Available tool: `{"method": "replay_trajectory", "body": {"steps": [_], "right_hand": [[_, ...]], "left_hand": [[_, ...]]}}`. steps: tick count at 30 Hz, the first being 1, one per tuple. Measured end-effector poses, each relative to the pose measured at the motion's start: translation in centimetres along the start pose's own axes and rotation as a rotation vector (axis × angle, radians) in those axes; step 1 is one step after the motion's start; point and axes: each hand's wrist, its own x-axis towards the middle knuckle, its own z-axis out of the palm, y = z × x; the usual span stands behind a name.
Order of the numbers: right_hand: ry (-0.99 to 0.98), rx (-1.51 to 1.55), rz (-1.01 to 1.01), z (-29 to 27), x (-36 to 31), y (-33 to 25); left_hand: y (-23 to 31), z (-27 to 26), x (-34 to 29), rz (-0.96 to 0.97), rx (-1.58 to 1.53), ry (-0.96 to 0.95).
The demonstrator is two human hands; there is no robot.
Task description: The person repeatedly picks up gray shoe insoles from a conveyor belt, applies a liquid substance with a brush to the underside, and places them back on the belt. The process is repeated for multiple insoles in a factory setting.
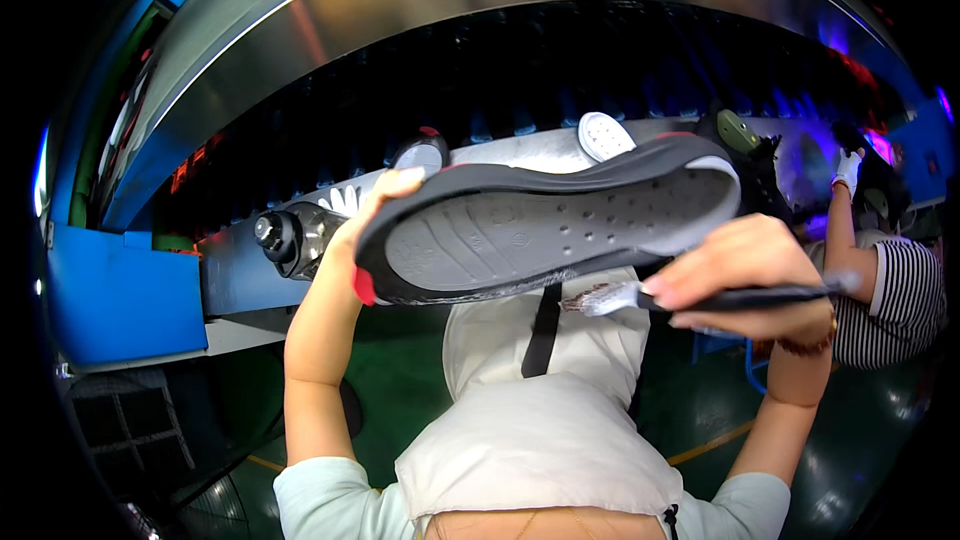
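A large grey and black shoe sole with red accents is held up in front of me, its grey, dimpled face toward me. Its left end, near a red tab, is gripped by my left hand, with part of the fingers hidden behind it. In my right hand, closed around its dark handle, is a brush with pale, dark-smudged bristles. The bristles are close to the sole's lower edge; I cannot tell whether they touch. Whitish streaks show along that edge.
Beyond the sole runs a metal conveyor ledge under a long hood. A dark-capped bottle, a white glove, a dark shoe part, a white sole and a green shoe part lie along it. A co-worker sits at right.
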Motion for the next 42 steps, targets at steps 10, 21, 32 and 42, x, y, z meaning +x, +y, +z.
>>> {"method": "replay_trajectory", "body": {"steps": [10,21,32,42], "right_hand": [[0.655,0.352,0.408,5.6,0.1,9.1],[0.720,-0.367,0.048,7.6,3.7,11.4],[0.617,0.111,0.068,5.4,2.1,5.9],[0.441,0.423,0.168,5.4,2.3,4.1]], "left_hand": [[-9.2,-2.1,12.8,0.166,-0.236,-0.205],[-8.4,3.7,10.3,0.282,-0.119,0.024],[-6.8,4.9,6.7,0.256,-0.237,-0.158],[-5.2,5.2,7.0,0.600,-0.104,0.077]]}}
